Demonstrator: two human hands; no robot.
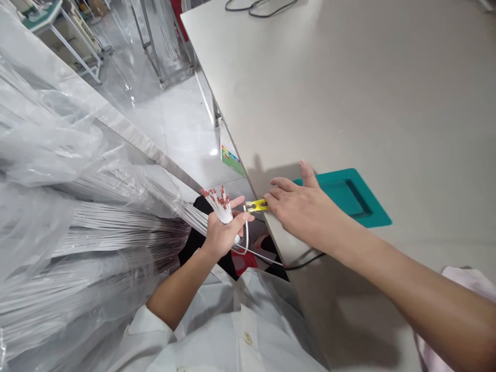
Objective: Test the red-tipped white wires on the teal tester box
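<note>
My left hand (222,235) is closed around a bundle of white wires (221,209), whose reddish-brown ends fan out upward. Between its thumb and forefinger one wire (247,235) bends round in a loop, its end close to the metal tip of a small yellow tool (256,206). Over the table edge, my right hand (302,206) has its fingers curled on the back end of that tool, with the thumb stretched away. The tool's rear part is hidden under the fingers. Partly beneath my right hand lies a teal tray (377,214) with a dark recess.
Long white wires in clear plastic (108,222) hang over a rail at the left. A grey table (349,93) fills the right, with a black cable (263,9) at its far edge. A wheeled metal rack (149,46) and a green-topped bench (42,15) stand behind.
</note>
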